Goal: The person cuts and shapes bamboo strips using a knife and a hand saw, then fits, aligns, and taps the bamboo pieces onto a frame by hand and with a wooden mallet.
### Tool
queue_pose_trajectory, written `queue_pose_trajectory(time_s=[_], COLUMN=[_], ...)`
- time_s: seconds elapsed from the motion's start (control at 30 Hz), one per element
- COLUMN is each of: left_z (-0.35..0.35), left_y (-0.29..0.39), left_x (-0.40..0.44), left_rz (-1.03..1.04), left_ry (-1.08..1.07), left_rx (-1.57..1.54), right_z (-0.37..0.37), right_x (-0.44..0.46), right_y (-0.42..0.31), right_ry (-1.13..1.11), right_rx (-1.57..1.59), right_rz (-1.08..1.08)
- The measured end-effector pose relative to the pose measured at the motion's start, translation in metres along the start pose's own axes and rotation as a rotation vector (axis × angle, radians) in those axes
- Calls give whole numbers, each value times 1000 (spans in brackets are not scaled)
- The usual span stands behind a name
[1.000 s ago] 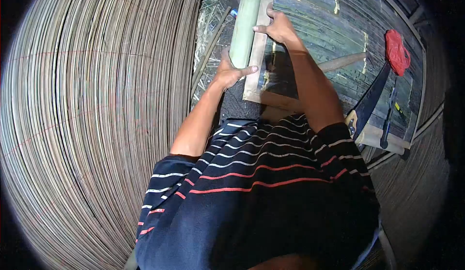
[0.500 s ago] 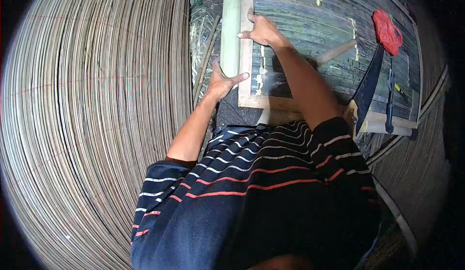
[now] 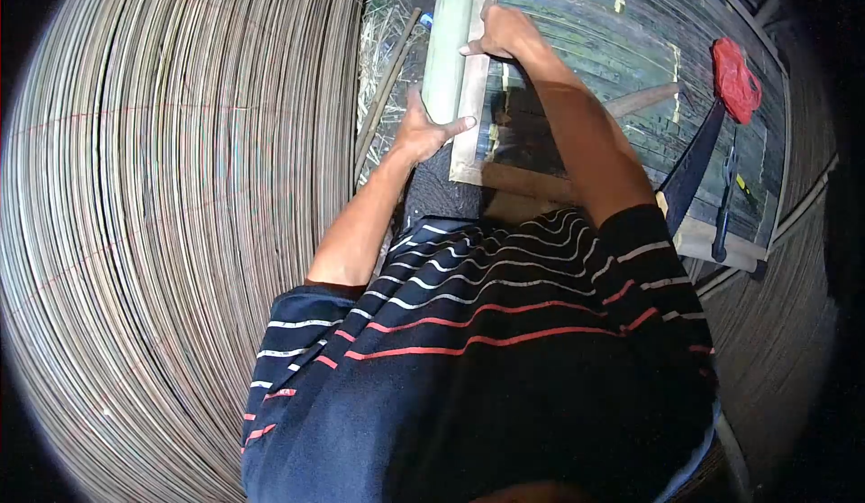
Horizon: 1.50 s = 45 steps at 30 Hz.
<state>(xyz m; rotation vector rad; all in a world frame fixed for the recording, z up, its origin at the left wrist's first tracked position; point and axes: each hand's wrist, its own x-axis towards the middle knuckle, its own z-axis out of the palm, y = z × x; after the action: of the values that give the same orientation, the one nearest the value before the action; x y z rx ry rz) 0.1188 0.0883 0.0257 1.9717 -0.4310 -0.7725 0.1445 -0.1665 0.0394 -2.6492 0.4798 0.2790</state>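
Observation:
A thick pale-green bamboo pole [image 3: 448, 48] lies along the left side of a panel of dark green slats [image 3: 577, 48], against its light wooden edge strip [image 3: 469, 111]. My left hand [image 3: 423, 133] is closed around the near end of the pole, with its thumb laid over onto the strip. Farther up, my right hand [image 3: 507, 32] grips the strip, its thumb at the seam beside the pole and some of its fingers curled out of sight.
On the panel's right lie a handsaw [image 3: 692, 162], a red plastic bag [image 3: 736, 79], a dark slim tool [image 3: 726, 196] and a wooden handle [image 3: 641, 100]. A large bank of thin upright slats [image 3: 180, 214] fills the left. Straw and a thin stick [image 3: 389, 88] lie between.
The view has shifted, so the panel, pole and tools appear a little farther right. Both hands keep nearly the same places on the pole and strip.

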Motion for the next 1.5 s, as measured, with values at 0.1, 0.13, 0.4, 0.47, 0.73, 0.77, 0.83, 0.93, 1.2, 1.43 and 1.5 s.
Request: queue_pose_trajectory(time_s=[0.1, 0.13, 0.4, 0.47, 0.73, 0.77, 0.83, 0.93, 1.2, 1.43, 1.5], left_z=[2, 2, 5, 5, 3, 2, 3, 5, -2, 0, 0], left_y=[-5, -3, -13, -13, -14, -10, -6, -25, -21, -27, -27], left_x=[5, 5, 5, 4, 6, 5, 1, 9, 9, 9, 7], left_rz=[32, 9, 80, 42, 123, 91, 52, 50, 125, 65, 37], left_ry=[-8, -11, -23, 5, -9, -36, -22, -17, -56, 7, -14], left_rx=[-28, -25, -90, -19, -39, -37, -31, -56, -28, 106, 59], right_z=[-2, -3, -19, -3, 53, 67, 81, 101, 155, 151, 150], right_x=[3, 2, -31, -36, -98, -111, -139, -176, -245, -246, -246], right_y=[-1, -1, -18, -10, -17, -19, -24, -38, -82, -88, -91], right_ry=[-63, -67, -21, 171, 452, 510, 516, 532, 916, 962, 1016], right_rx=[-33, -33, -76, 33, 307, 275, 270, 258, 122, 181, 168], right_rz=[46, 44, 151, 82, 29, 16, 26, 54, 98, 96, 75])
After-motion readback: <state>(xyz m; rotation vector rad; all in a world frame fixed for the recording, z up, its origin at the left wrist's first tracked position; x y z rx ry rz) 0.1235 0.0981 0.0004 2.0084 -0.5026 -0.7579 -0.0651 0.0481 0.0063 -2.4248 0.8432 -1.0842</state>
